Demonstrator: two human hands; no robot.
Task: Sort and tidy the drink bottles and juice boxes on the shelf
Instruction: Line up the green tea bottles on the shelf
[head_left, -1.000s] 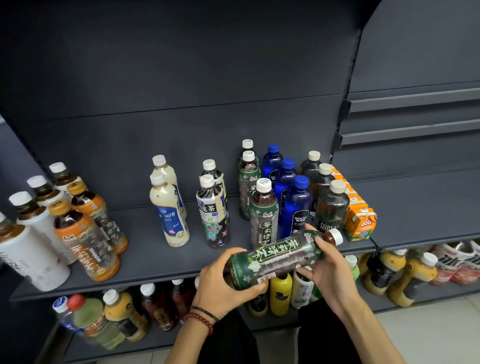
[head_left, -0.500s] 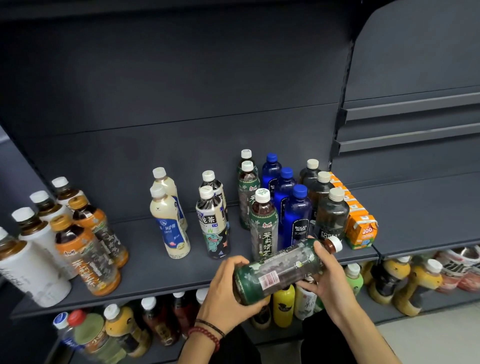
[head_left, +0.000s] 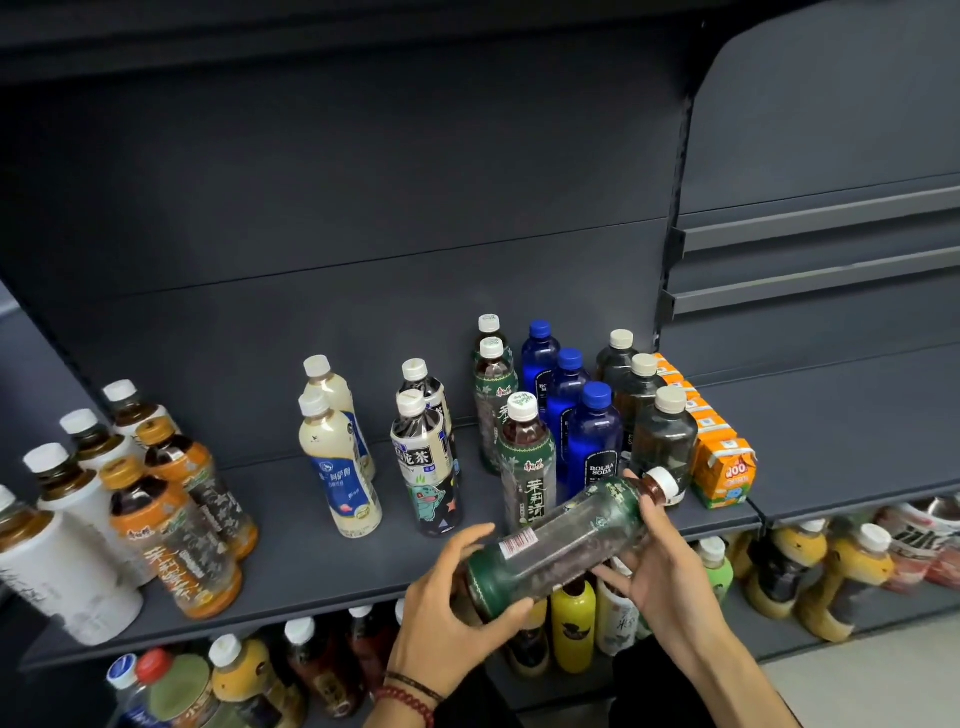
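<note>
Left hand (head_left: 457, 597) grips the base of the green tea bottle (head_left: 561, 545), right hand (head_left: 660, 566) its neck. Bottle lies tilted, white-capped, contents dark.

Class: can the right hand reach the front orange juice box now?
Likely yes once freed: the right hand grips the green-labelled plastic bottle, but the front orange juice box stands unobstructed nearby.

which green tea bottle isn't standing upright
The green-label bottle gripped by the left hand at its base and the right hand near its neck; the other green ones stand upright on the shelf.
</note>
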